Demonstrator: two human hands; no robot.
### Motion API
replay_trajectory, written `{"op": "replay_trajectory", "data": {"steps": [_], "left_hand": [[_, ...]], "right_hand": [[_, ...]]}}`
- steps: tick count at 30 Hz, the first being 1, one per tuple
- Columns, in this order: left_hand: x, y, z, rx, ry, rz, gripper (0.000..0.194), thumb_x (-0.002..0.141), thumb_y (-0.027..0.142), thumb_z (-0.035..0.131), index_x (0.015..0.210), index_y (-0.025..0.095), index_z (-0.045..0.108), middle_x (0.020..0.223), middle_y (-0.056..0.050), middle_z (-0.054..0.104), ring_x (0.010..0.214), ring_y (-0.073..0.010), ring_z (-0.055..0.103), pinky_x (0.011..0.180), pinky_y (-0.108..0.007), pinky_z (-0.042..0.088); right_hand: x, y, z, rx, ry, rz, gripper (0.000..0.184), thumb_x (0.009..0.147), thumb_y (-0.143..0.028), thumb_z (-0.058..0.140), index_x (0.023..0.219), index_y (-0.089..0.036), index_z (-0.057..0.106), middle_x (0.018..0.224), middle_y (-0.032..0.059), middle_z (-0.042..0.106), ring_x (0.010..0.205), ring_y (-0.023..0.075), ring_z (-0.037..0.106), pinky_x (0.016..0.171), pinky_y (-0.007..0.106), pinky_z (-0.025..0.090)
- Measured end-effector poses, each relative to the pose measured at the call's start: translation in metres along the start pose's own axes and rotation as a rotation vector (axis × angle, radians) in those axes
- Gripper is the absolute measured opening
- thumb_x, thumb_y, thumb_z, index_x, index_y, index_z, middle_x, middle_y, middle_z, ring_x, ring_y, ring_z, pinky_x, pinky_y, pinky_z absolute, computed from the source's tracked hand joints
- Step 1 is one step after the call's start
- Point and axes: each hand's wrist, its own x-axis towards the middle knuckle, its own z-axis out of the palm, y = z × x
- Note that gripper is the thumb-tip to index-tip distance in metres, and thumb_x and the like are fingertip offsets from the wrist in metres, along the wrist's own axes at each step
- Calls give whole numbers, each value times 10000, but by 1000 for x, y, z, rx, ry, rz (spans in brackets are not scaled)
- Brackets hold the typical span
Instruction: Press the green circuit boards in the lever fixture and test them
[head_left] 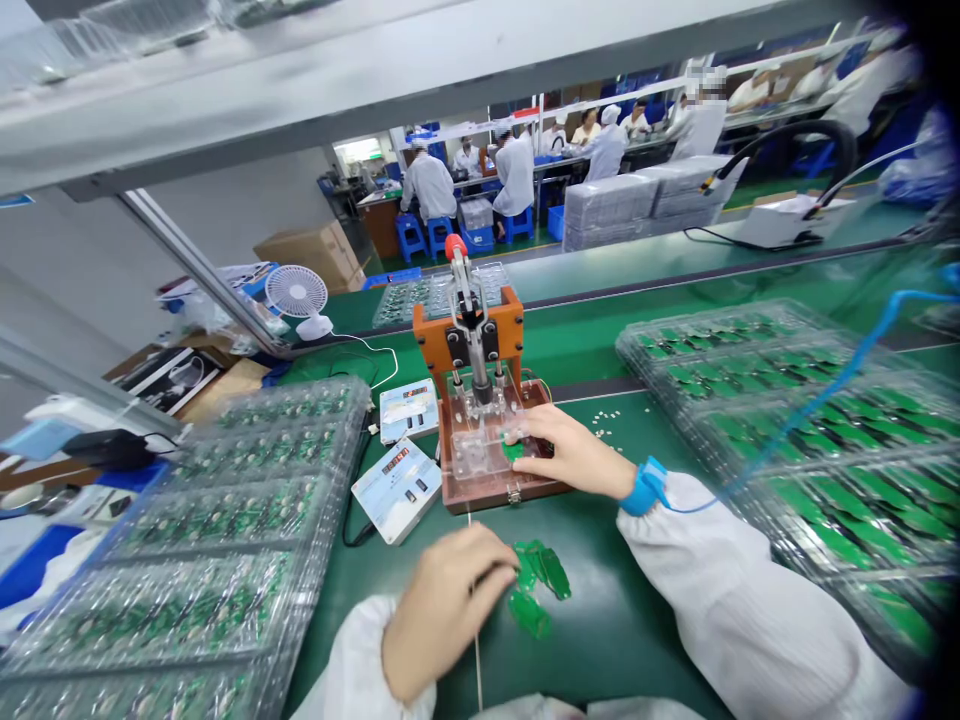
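My right hand point(574, 450), with a blue wrist strap point(646, 486), grips a small green circuit board point(513, 448) between thumb and fingers at the clear plastic plate point(472, 455) of a test fixture point(466, 330). The fixture has an orange frame, a brown base and a red-knobbed lever point(455, 247). My left hand point(450, 600) is over the green bench in front of it. Its thumb and forefinger are curled together at the edge of a small pile of green circuit boards point(531, 612); whether they hold one is hidden.
Clear trays of circuit boards stand left point(247, 500) and right point(817, 420). Two display boxes point(397, 490) sit beside the fixture, with a white fan point(298, 292) behind. Small pale bits point(606, 418) lie right of the fixture. A shelf point(337, 90) hangs overhead; co-workers point(427, 183) sit beyond.
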Motion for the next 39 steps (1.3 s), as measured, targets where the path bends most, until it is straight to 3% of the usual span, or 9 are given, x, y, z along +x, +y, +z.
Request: {"op": "replay_trajectory", "data": {"steps": [3,7,10,14,20,33,39], "left_hand": [[23,-17,-23,-118,228,-166,105,933,287,649,946,217,727,900,-17,715,840,-179,657,789,-294,496],[62,-43,-32,-253,441,-286,278,789,404,727,955,184,764,804,-26,713,763,-201,633,774,-331,512],[84,-52,-28,-279,441,-278,229,766,364,731,897,181,776,857,-48,756,820,-230,668,815,-360,526],[95,-58,-25,-169,426,-216,126,781,224,740,892,229,800,960,-46,777,982,-265,675,975,-430,482],[94,-71,-18,64,486,-230,142,797,182,776,909,267,796,1102,-47,707,1143,-294,591,1085,-507,384],[87,-68,-12,171,490,-161,121,863,211,744,966,267,772,1189,-67,643,1215,-297,549,1098,-519,371],[77,-68,-2,174,530,-106,194,954,274,641,1121,271,738,1328,-91,590,1325,-297,487,1151,-531,351]], "right_hand": [[-1,0,0,-5,0,-21,212,914,-306,782,1092,-218,708,1212,79,732,1169,269,619,1043,454,514],[-1,0,1,-21,13,-35,176,942,-340,748,1075,-229,719,1204,79,741,1179,282,614,1036,478,521],[-3,0,3,-32,29,-46,172,954,-345,730,1079,-227,723,1210,85,743,1188,284,613,1041,493,524],[-6,0,7,-46,59,-50,174,976,-348,694,1103,-234,726,1229,94,740,1223,293,605,1061,520,516],[-8,0,10,-66,74,-59,167,992,-344,666,1105,-233,718,1228,85,739,1229,299,602,1079,531,505],[-11,-8,17,-139,98,-62,170,1032,-299,567,1101,-211,695,1123,103,732,1169,303,601,1033,535,516],[-13,-10,18,-171,102,-60,165,1033,-296,572,1110,-205,686,1140,103,728,1173,304,601,1016,519,522]]}}
